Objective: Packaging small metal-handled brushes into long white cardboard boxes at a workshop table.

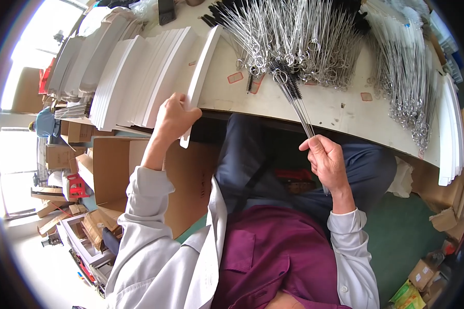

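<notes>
My left hand (pixel 176 117) is at the front edge of the table, its fingers curled round a long, narrow white box (pixel 203 64) that stands apart from the row. In my right hand (pixel 326 160), held over my lap, are several thin wire brushes (pixel 294 92). Their black bristles point away from me toward the table, and their wire stems pass through my closed fingers. Just beyond them lies a big heap of wire brushes (pixel 288 36) with looped metal ends facing me. To the left of my left hand, more white boxes (pixel 162 72) stand packed side by side.
Another bundle of looped wires (pixel 404 87) lies at the right of the table (pixel 345 110), beside more white boxes (pixel 451 134). Small red-edged labels (pixel 235 78) are scattered on the tabletop. An open cardboard box (pixel 183 190) sits below on the left. A dark phone-like object (pixel 166 11) lies far back.
</notes>
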`<state>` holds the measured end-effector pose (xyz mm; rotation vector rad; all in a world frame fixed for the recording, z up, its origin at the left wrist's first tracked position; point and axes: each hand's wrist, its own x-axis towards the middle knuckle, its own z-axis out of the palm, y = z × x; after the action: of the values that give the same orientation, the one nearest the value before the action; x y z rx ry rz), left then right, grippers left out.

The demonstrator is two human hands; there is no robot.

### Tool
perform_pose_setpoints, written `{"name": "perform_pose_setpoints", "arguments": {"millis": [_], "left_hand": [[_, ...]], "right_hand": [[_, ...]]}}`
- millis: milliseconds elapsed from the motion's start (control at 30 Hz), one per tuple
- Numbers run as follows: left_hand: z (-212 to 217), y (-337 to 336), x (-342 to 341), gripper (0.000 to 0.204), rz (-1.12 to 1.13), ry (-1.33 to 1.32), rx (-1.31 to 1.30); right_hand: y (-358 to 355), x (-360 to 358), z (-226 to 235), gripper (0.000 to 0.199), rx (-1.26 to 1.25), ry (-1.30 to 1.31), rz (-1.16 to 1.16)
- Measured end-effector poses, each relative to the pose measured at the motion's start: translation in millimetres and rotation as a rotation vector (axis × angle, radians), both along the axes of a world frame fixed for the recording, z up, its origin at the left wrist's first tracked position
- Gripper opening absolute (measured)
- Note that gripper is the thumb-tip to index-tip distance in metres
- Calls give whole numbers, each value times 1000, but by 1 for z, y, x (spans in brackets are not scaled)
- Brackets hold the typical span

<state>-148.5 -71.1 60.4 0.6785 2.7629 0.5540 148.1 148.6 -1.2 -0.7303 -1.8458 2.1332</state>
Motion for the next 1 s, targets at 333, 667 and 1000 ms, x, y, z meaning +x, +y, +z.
{"name": "perform_pose_setpoints", "arguments": {"millis": [333, 667, 1000], "left_hand": [[6, -2, 17, 44, 82, -702, 1063], [12, 45, 15, 43, -7, -824, 1319], [11, 47, 10, 49, 215, -654, 929]], "right_hand": [[-7, -3, 10, 40, 1, -14, 90], [-20, 10, 30, 43, -100, 9, 265], [-21, 10, 21, 41, -62, -3, 218]]}}
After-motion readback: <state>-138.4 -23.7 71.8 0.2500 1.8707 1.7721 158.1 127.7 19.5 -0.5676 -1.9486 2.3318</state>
